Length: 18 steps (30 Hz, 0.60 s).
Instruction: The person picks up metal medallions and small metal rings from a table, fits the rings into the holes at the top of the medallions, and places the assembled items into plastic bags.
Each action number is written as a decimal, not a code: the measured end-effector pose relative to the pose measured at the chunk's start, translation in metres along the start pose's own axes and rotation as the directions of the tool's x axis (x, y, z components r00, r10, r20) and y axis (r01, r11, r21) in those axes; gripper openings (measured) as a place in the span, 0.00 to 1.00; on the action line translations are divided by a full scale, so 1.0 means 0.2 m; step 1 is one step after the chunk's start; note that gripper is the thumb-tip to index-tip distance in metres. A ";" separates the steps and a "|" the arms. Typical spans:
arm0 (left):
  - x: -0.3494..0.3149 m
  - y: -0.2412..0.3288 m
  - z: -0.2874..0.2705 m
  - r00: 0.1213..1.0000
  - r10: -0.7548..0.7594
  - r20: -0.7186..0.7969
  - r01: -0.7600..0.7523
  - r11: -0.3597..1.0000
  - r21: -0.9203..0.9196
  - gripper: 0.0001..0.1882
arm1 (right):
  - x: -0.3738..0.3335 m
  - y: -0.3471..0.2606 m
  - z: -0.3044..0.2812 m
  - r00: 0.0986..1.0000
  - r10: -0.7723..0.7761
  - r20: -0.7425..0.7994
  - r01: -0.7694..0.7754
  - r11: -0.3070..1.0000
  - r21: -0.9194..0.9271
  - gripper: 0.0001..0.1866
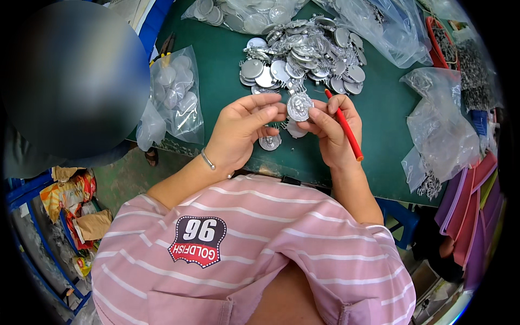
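In my right hand (333, 122) a round silver medallion (300, 107) with a raised portrait is pinched between thumb and fingers. A red pen (348, 130) also rests in that hand, slanting past the thumb. My left hand (246, 122) is at the medallion's left edge, its thumb and fingertips drawn together; whatever lies between them is hidden. Beneath the hands, another portrait medallion (270, 142) lies on the green table (227, 70). Just beyond is a heap of silver discs and medallions (303, 51), some with small clasps or chains.
A clear bag of round discs (176, 89) lies at left beside pliers (167, 44). More plastic bags (379, 27) lie at the back, and one (441, 124) at right. A red-rimmed container (441, 43) holds small metal parts. A dark blurred round shape (76, 81) covers the upper left.
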<state>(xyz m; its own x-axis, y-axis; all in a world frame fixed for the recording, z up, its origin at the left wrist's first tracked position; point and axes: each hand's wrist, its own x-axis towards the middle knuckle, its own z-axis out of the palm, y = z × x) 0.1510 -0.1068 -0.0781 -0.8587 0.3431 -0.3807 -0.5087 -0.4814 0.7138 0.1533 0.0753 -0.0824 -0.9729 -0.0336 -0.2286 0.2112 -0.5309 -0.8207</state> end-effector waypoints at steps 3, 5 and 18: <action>0.01 0.00 0.01 0.999 -0.027 -0.017 0.029 0.987 0.156 0.13 | -0.01 -0.01 -0.01 1.000 0.028 0.009 -0.028 0.999 0.034 0.10; 0.02 -0.01 0.02 1.000 -0.014 -0.017 0.017 0.983 0.184 0.12 | -0.02 -0.01 -0.01 1.000 0.018 0.004 -0.018 1.000 0.024 0.09; 0.06 0.03 0.05 0.996 -0.085 0.001 0.084 0.979 0.184 0.12 | -0.08 0.01 -0.01 0.991 -0.136 -0.019 0.131 0.977 -0.168 0.07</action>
<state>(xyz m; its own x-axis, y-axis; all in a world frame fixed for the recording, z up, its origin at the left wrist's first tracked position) 0.1385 -0.0971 -0.0725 -0.8122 0.3834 -0.4397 -0.5588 -0.2947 0.7752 0.1687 0.0763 -0.0818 -0.9906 0.0552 -0.1248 0.0947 -0.3804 -0.9199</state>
